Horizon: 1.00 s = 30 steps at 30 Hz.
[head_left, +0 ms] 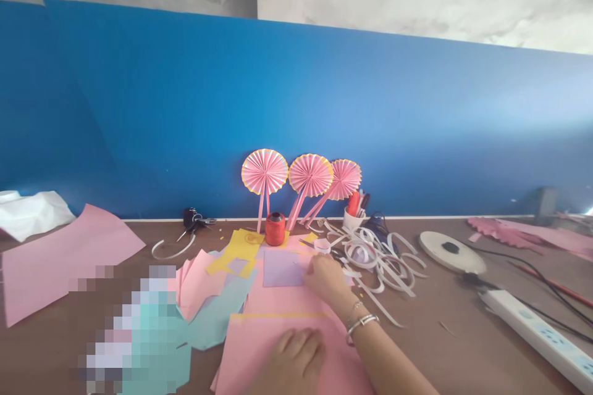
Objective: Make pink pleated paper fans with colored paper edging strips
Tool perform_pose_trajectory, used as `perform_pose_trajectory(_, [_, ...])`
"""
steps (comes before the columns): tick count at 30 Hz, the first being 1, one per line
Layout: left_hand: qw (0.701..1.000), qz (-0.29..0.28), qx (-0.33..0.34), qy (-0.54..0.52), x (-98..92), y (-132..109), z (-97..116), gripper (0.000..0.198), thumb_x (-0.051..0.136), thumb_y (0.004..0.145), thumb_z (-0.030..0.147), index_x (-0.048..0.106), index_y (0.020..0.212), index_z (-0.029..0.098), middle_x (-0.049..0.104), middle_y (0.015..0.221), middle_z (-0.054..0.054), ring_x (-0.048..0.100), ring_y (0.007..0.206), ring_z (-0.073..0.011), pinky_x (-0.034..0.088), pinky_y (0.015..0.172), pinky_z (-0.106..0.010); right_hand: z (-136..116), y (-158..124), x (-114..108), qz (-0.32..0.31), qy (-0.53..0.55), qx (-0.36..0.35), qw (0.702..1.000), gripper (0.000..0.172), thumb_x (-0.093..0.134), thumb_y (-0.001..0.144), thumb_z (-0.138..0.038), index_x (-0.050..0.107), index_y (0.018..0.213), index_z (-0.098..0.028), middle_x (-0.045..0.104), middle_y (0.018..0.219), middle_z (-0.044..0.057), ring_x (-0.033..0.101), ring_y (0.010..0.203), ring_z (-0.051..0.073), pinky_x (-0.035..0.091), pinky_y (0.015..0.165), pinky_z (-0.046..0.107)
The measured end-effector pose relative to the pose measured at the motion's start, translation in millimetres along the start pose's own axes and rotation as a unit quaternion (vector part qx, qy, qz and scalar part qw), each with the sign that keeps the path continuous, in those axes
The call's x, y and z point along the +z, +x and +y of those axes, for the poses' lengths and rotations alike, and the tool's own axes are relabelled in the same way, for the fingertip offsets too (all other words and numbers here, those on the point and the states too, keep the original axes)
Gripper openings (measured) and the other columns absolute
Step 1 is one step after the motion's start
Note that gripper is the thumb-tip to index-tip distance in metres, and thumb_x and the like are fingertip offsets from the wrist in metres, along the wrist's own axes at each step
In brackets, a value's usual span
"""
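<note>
My left hand (294,361) lies on a pink paper sheet (250,352) with a yellow strip along its far edge, fingers stretched out and a little blurred. Farther away, my right hand (327,278) has its fingers curled together at the right side of a purple paper square (282,268). What those fingers hold, if anything, is hidden. The purple square rests on more pink paper. Just beyond the right hand are scissors (306,243), only partly visible, and a small pale paper loop (323,245). A red thread spool (275,229) stands behind the purple square.
Three pleated pink paper fans (264,171) lean against the blue panel (185,105). Curled white strips (380,259) and a pen cup (353,220) are at right, with a round white disc (451,252) and a power strip (540,333). Yellow (238,250) and teal paper (222,315) lie left.
</note>
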<state>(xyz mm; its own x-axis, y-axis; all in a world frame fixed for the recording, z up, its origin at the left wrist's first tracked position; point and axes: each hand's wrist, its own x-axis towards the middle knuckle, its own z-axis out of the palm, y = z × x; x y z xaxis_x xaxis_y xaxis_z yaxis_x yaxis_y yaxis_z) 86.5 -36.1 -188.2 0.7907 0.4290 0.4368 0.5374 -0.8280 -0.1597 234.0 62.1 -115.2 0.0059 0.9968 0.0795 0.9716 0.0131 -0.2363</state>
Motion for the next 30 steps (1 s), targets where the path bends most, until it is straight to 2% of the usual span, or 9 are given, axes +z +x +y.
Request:
perform_pose_trajectory(3, [0.997, -0.048, 0.029, -0.062, -12.8, 5.9, -1.0, 0.032, 0.036, 0.095, 0.025, 0.051, 0.122, 0.016, 0.062, 0.124, -0.007, 0.054, 0.112, -0.0194, 0.037, 0.094, -0.029, 4.7, 0.0, -4.6, -0.005, 0.041, 0.013, 0.999, 0.018, 0.052, 0.063, -0.007, 0.067, 0.071, -0.011, 0.069, 0.084, 0.014, 0.06, 0.086, 0.024, 0.037, 0.07, 0.028])
perform_pose_trajectory(6, [0.981, -0.081, 0.0, -0.178, -42.6, 15.2, -11.1, 0.042, 0.049, 0.089, 0.039, 0.05, 0.125, 0.017, 0.056, 0.13, -0.01, 0.051, 0.115, -0.0238, 0.037, 0.098, -0.033, 5.7, 0.3, -13.6, -0.009, 0.092, 0.017, 0.996, 0.016, 0.051, 0.066, -0.009, 0.066, 0.07, -0.013, 0.069, 0.077, 0.01, 0.061, 0.077, 0.021, 0.037, 0.064, 0.026])
perform_pose_trajectory(8, [0.959, -0.117, -0.101, -0.236, -70.8, 20.5, -22.5, 0.03, 0.051, 0.086, 0.029, 0.058, 0.113, 0.019, 0.063, 0.116, -0.008, 0.057, 0.103, -0.0212, 0.041, 0.093, -0.032, 2.7, 0.6, -19.1, -0.017, 0.133, 0.002, 0.991, 0.015, 0.051, 0.068, -0.011, 0.066, 0.071, -0.014, 0.068, 0.073, 0.007, 0.06, 0.072, 0.018, 0.037, 0.06, 0.024])
perform_pose_trajectory(11, [0.924, -0.214, -0.239, -0.207, -102.1, 20.3, -35.3, 0.021, 0.046, 0.086, 0.021, 0.066, 0.092, 0.019, 0.067, 0.097, -0.008, 0.059, 0.096, -0.0243, 0.043, 0.089, -0.039, -6.9, -0.5, -22.3, -0.046, 0.209, -0.04, 0.976, 0.014, 0.052, 0.07, -0.014, 0.065, 0.072, -0.015, 0.067, 0.071, 0.002, 0.06, 0.067, 0.013, 0.04, 0.058, 0.02])
perform_pose_trajectory(13, [0.913, -0.286, -0.218, -0.191, -101.5, 13.7, -34.3, 0.027, 0.05, 0.084, 0.027, 0.065, 0.103, 0.015, 0.064, 0.112, -0.015, 0.056, 0.107, -0.0313, 0.041, 0.093, -0.046, -14.2, -3.1, -21.6, -0.08, 0.3, -0.051, 0.949, 0.016, 0.053, 0.071, -0.015, 0.066, 0.08, -0.014, 0.066, 0.07, 0.001, 0.058, 0.064, 0.012, 0.041, 0.057, 0.02])
perform_pose_trajectory(15, [0.91, -0.316, -0.168, -0.209, -83.7, 5.0, -25.9, 0.055, 0.055, 0.082, 0.041, 0.052, 0.126, 0.009, 0.046, 0.136, -0.023, 0.042, 0.124, -0.039, 0.035, 0.1, -0.051, -20.1, -7.2, -21.1, -0.119, 0.381, -0.044, 0.916, 0.025, 0.054, 0.071, -0.016, 0.066, 0.093, -0.011, 0.064, 0.068, 0.001, 0.056, 0.06, 0.012, 0.041, 0.055, 0.021])
perform_pose_trajectory(20, [0.908, -0.298, -0.188, -0.225, -42.3, -1.9, -5.0, 0.064, 0.045, 0.087, 0.045, 0.037, 0.139, 0.008, 0.031, 0.146, -0.023, 0.027, 0.133, -0.0408, 0.026, 0.104, -0.058, -26.4, -22.3, -28.8, -0.192, 0.38, -0.065, 0.902, 0.02, 0.056, 0.067, -0.014, 0.069, 0.082, -0.014, 0.067, 0.075, 0.003, 0.057, 0.067, 0.012, 0.042, 0.061, 0.022])
perform_pose_trajectory(24, [0.916, -0.239, -0.207, -0.245, -57.2, 3.1, -9.5, 0.059, 0.053, 0.083, 0.039, 0.046, 0.133, 0.009, 0.038, 0.142, -0.019, 0.033, 0.129, -0.0344, 0.03, 0.106, -0.044, -31.2, -34.1, -33.9, -0.243, 0.322, -0.087, 0.911, 0.018, 0.053, 0.069, -0.016, 0.069, 0.076, -0.017, 0.068, 0.075, 0.001, 0.056, 0.064, 0.011, 0.039, 0.055, 0.019])
perform_pose_trajectory(30, [0.92, -0.219, -0.218, -0.241, -66.9, 1.8, -12.2, 0.052, 0.045, 0.088, 0.037, 0.047, 0.132, 0.01, 0.038, 0.14, -0.018, 0.031, 0.127, -0.0333, 0.027, 0.107, -0.045, -35.3, -37.5, -27.6, -0.271, 0.283, -0.109, 0.913, 0.016, 0.051, 0.069, -0.015, 0.066, 0.074, -0.016, 0.066, 0.074, 0.0, 0.055, 0.062, 0.009, 0.037, 0.052, 0.017])
